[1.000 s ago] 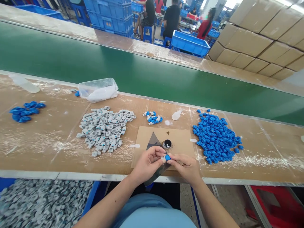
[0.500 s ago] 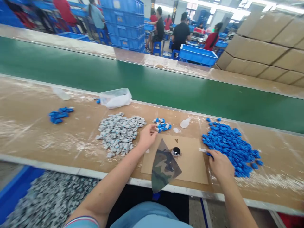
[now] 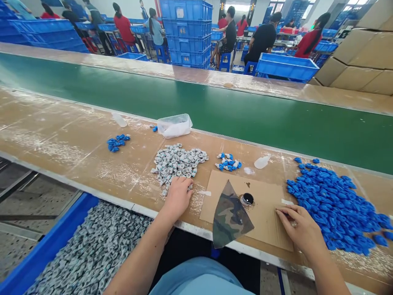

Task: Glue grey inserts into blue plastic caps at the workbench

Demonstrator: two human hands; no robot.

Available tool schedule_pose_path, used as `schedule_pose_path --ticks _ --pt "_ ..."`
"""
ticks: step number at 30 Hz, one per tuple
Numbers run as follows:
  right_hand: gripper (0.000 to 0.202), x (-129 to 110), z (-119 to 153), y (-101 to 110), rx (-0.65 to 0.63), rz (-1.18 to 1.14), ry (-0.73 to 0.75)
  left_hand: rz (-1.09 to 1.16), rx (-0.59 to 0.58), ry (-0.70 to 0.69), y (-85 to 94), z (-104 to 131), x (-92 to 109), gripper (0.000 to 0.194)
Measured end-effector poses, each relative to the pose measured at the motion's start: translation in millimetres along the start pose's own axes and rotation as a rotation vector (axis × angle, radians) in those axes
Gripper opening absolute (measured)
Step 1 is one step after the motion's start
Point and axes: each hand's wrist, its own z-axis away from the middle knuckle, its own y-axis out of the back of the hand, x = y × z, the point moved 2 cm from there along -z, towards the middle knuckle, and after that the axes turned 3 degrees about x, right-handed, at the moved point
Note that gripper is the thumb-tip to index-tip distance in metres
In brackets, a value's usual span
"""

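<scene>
My left hand (image 3: 179,197) is at the near edge of a pile of small grey pieces (image 3: 175,162), its fingers curled onto a grey piece by the fingertips. My right hand (image 3: 302,227) is over the right edge of a cardboard sheet (image 3: 267,196), thumb and fingers drawn together; what they hold, if anything, is hidden. A white strip (image 3: 287,202) lies just beyond it. A pile of small blue rubbery pieces (image 3: 334,205) is to its right. On the sheet are a camouflage-patterned cloth piece (image 3: 230,221) and a small black-topped round container (image 3: 247,199). Several blue-and-white pieces (image 3: 229,162) lie behind the sheet.
A green conveyor belt (image 3: 196,102) runs behind the worktable. A clear plastic tray (image 3: 175,126) and a small translucent bottle (image 3: 262,162) stand by its edge. A blue bin (image 3: 49,254) of grey pieces is below left. Crates (image 3: 187,32), cartons (image 3: 356,69) and seated people are beyond.
My left hand has moved from the blue-and-white pieces to the grey pile. The blue piece seen at my right fingertips is no longer visible there. The view has shifted left.
</scene>
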Motion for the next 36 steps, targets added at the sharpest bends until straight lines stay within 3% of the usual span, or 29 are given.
schedule_pose_path --ticks 6,9,11,14,18,24,36 --pt "0.028 -2.6 -1.4 -1.8 0.02 -0.067 -0.118 0.063 0.049 -0.037 -6.3 0.9 3.0 0.018" --pt "0.028 -15.0 -1.4 2.4 0.049 -0.227 -0.199 0.282 0.136 -0.013 -4.9 3.3 9.6 0.019" --pt "0.027 -28.8 -2.8 2.8 0.039 -0.405 -0.251 0.519 0.131 0.038 -7.7 5.9 18.5 0.02" --pt "0.022 -51.9 -8.8 1.2 0.005 -0.603 -0.267 0.914 -0.061 0.155 -19.5 11.1 38.9 0.022" --pt "0.016 -74.5 -20.4 3.1 -0.024 -0.562 -0.144 1.211 -0.301 0.279 -37.1 18.2 65.9 0.025" --pt "0.019 -83.1 -29.2 1.6 -0.042 -0.415 -0.092 1.297 -0.346 0.31 -52.7 22.5 80.4 0.023" --pt "0.017 -87.3 -31.7 0.0 -0.028 -0.313 0.064 1.267 -0.351 0.27 -68.0 27.0 79.4 0.019"
